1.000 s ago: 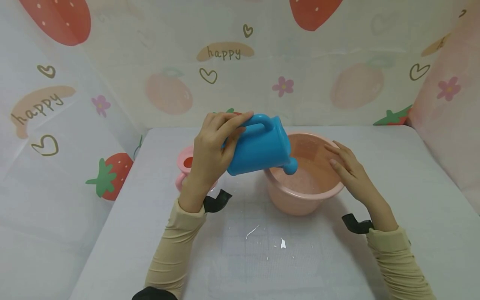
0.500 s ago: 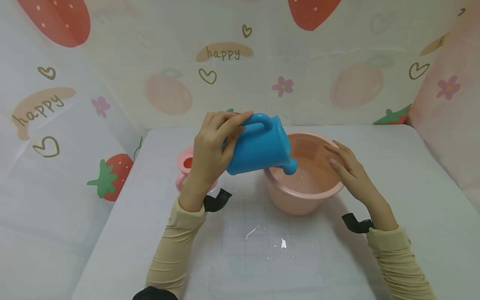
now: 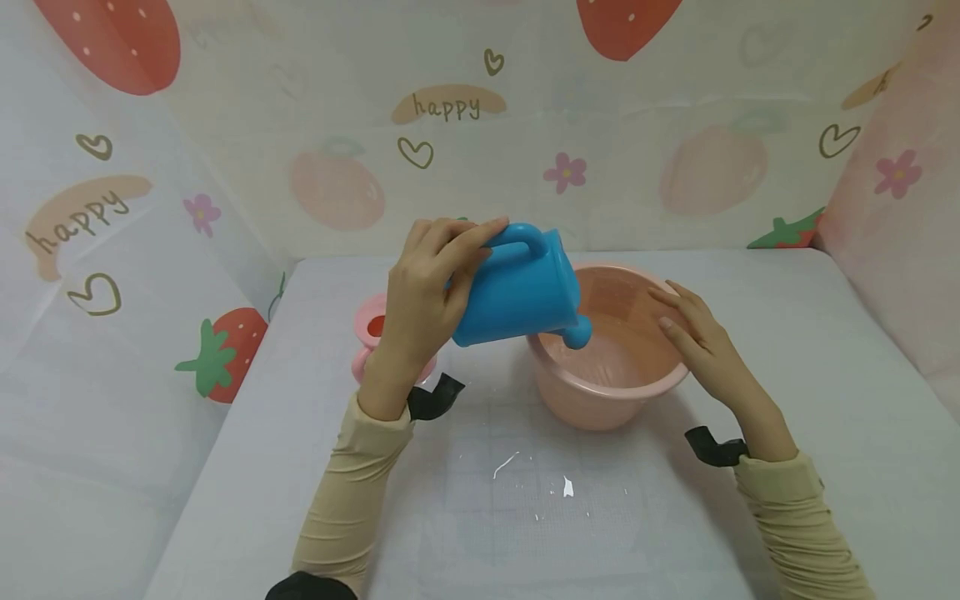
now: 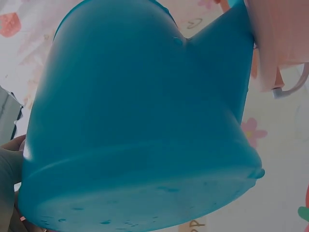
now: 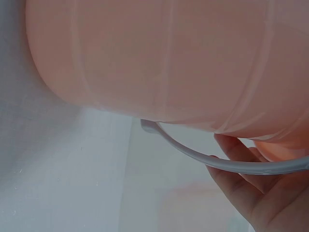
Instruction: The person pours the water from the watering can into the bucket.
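My left hand (image 3: 426, 296) grips the top handle of a blue toy watering can (image 3: 517, 296). The can is tipped to the right, its round spout head (image 3: 577, 332) over the left side of a pink basin (image 3: 592, 407). Water drops cling to the can's underside (image 4: 145, 203) in the left wrist view. My right hand (image 3: 701, 337) rests at the basin's right rim, fingers loosely bent and reaching over the edge. In the right wrist view a grey carrying handle (image 5: 227, 164) hangs from the basin, crossing in front of the fingers.
A pink vessel with a red opening (image 3: 370, 312) stands left of the basin, partly hidden behind my left hand and wrist. Wet spots (image 3: 567, 487) shine on the white table cover (image 3: 480, 542). A printed cloth (image 3: 615, 108) hangs behind.
My left hand has lifted the watering can very slightly, and the spout head has shifted a touch to the left. My right hand and the basin have stayed put.
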`<state>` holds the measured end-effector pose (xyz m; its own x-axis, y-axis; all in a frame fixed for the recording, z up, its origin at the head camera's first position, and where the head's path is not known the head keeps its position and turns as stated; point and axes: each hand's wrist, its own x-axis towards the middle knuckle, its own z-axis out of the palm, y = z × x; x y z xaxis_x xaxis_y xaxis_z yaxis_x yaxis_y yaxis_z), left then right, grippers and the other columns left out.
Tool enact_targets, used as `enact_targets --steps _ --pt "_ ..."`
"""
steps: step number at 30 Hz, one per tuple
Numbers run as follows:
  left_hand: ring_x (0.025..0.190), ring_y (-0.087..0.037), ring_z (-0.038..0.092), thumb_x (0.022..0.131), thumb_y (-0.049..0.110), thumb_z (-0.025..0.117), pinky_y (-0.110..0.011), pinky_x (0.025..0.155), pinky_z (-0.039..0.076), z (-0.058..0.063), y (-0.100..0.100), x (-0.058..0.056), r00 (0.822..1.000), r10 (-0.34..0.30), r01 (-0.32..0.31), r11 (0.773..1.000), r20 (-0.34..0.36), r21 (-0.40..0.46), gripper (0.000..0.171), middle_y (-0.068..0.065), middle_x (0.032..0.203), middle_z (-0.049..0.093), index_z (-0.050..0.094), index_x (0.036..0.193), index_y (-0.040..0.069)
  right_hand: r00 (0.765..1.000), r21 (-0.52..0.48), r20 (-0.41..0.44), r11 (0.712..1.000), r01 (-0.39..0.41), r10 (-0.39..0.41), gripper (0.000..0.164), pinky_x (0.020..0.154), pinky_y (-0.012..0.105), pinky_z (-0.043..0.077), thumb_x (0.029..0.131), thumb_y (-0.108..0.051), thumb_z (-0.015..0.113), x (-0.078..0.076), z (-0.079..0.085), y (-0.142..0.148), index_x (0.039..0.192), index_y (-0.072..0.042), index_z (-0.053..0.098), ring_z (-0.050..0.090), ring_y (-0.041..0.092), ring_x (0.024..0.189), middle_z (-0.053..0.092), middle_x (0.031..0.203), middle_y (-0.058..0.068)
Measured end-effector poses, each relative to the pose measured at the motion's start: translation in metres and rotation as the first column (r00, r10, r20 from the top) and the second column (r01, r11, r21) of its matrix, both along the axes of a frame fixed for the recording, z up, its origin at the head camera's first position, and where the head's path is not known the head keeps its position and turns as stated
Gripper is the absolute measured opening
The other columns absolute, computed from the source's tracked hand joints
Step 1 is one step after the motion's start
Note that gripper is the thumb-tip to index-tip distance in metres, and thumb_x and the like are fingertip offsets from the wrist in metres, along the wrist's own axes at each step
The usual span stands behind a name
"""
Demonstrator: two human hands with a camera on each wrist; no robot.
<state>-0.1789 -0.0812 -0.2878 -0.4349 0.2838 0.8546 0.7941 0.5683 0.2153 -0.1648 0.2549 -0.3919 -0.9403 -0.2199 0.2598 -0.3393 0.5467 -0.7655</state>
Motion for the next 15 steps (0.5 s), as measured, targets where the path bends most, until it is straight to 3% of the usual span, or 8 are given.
enact_targets --steps 15 --pt "0.095 -0.021 0.05 0.093 0.015 0.055 -0.033 0.072 0.053 0.0059 0.0045 0.0017 1.0 -0.005 0.005 0.999 0.003 -0.044 0.027 -0.008 0.097 0.062 0.064 0.119 0.018 1.0 -0.002 0.005 1.0 0.003 -0.003 0.043 0.102 0.068 0.018 0.098 -0.025 0.045 -0.0008 -0.0011 0.0006 0.14 -0.019 0.04 0.016 0.032 0.14 0.021 0.152 0.005"
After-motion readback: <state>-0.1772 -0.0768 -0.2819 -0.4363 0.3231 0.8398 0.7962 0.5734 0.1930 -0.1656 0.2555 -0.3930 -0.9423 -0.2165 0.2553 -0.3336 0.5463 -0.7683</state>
